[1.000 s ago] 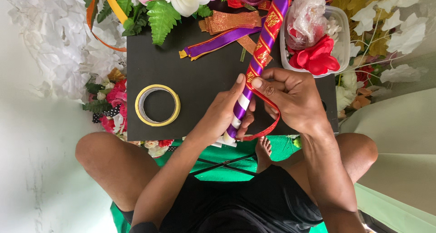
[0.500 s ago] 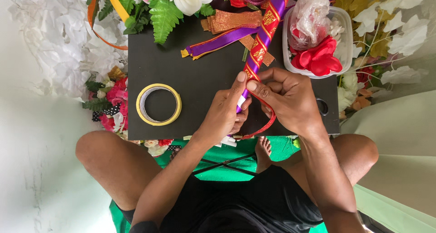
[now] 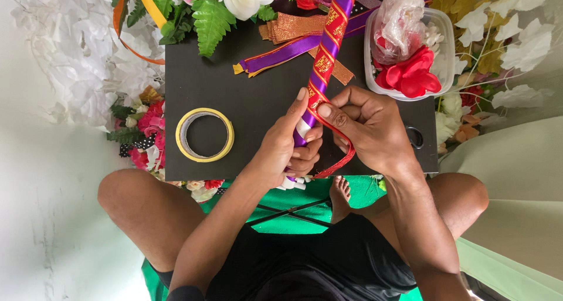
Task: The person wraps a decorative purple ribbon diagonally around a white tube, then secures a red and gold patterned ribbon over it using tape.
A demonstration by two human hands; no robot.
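Ribbon [image 3: 339, 135], red with gold print, now lies tighter against the purple-wrapped stick [image 3: 326, 57] than half a second ago. Left hand [image 3: 286, 148] keeps its grip closed around the stick's lower end; right hand [image 3: 366, 128] pinches the ribbon. Tape roll [image 3: 204, 135] stays at nine o'clock.
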